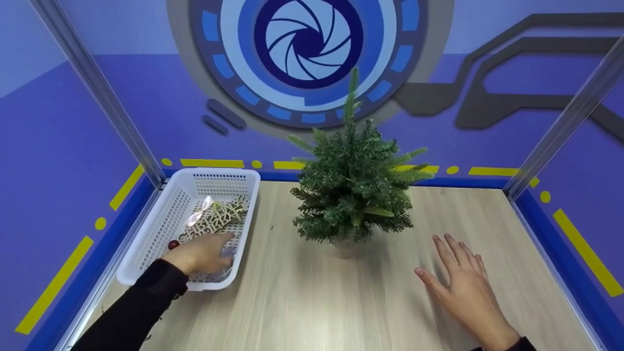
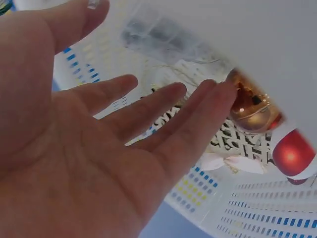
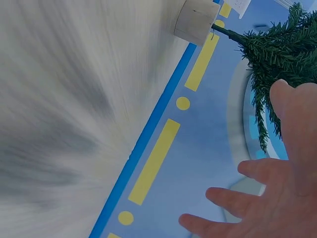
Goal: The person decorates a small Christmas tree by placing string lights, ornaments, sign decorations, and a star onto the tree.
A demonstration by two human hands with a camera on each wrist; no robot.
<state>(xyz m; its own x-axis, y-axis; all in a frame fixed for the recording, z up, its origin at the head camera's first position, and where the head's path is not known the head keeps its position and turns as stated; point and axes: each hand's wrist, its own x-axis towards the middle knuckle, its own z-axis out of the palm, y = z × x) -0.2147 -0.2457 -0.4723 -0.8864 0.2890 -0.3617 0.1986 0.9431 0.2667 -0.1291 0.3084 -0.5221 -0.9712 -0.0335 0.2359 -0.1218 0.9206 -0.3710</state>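
My left hand (image 1: 207,251) reaches into a white perforated plastic basket (image 1: 255,207) on the left of the table. In the left wrist view its fingers stretch out loosely, with nothing visibly held. Around them are a cut-out lettering ornament (image 1: 217,220), a pale ribbon bow (image 2: 233,162), a red bauble (image 2: 291,152) and a gold bauble (image 2: 253,119). My right hand (image 1: 463,287) is spread above the table on the right, apart from a small green artificial Christmas tree (image 1: 353,190). The tree stands upright on a light wooden base (image 3: 196,21).
A light wood-grain table (image 1: 312,302) lies beneath everything. Blue printed panels (image 1: 131,107) close off its back and sides, with metal posts at the corners. Inside the basket there is also a translucent plastic item (image 2: 158,32).
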